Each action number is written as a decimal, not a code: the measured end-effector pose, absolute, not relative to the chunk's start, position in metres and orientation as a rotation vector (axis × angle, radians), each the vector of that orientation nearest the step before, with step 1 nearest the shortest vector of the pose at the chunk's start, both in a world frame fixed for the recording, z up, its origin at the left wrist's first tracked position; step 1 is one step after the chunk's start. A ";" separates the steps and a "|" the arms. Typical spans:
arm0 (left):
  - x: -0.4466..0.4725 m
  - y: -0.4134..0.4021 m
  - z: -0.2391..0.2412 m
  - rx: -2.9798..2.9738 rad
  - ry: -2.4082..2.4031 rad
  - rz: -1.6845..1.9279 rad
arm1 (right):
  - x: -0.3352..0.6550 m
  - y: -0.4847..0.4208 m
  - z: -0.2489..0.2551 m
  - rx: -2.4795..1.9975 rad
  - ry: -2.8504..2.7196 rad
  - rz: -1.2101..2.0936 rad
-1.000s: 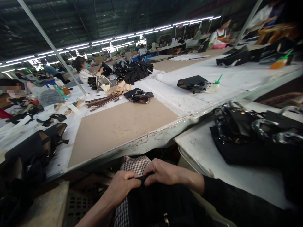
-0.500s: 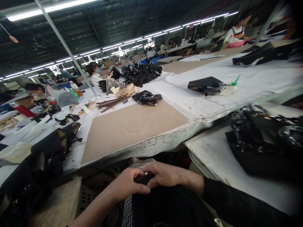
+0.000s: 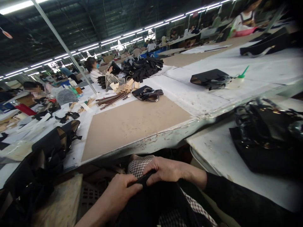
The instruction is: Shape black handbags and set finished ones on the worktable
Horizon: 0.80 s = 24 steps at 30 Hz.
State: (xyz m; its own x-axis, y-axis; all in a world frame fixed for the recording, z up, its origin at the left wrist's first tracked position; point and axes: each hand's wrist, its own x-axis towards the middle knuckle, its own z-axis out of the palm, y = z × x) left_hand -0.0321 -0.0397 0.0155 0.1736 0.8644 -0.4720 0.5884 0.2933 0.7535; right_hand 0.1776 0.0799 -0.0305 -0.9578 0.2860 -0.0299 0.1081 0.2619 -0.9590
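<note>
The fingers of both hands are drawn in close on a black piece (image 3: 151, 200), which looks like part of a bag. The left hand (image 3: 121, 189) pinches its upper edge between thumb and forefinger. The right hand (image 3: 164, 170) grips the same edge just beside it, thumb on the near side and fingers bent over the far side; those fingertips are hidden. A short stretch of edge shows in the gap between the two thumbs. The rest of the piece hangs below the fingers, toward the wearer's lap, too dark to make out clearly.

The piece is probably light, with a firm edge and a softer body that may sag or fold if only one hand bears it. The surface looks matt, so slipping seems unlikely; creasing is the likelier harm. The edge is the sensible place to take hold, a thumb and finger from each side, with the body left to hang.

Just beyond the fingers lies checked cloth (image 3: 139, 163), and past that a brown board (image 3: 134, 126) on the worktable, with a small black bag (image 3: 142, 91) near its far edge. Left of the fingers, well apart, dark bags (image 3: 48, 140) lie along the worktable. Right of them, past the dark sleeve (image 3: 236, 192), black bags (image 3: 265, 151) are heaped on a pale side table (image 3: 208, 154).
</note>
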 end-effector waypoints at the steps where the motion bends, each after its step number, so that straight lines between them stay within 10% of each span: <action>1: -0.032 -0.039 0.017 1.459 1.563 0.300 | 0.177 0.080 -0.030 -0.385 -2.393 1.739; 24: -0.040 -0.080 0.024 1.135 1.496 0.416 | 0.175 0.092 -0.031 -0.580 -2.352 1.888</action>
State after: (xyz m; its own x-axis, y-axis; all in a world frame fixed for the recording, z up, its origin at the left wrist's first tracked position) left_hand -0.0401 -0.0799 0.0245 0.1229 0.8203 -0.5586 0.4146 0.4690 0.7799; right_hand 0.1750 0.0920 -0.0311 -0.9262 0.3321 -0.1784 0.2461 0.1740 -0.9535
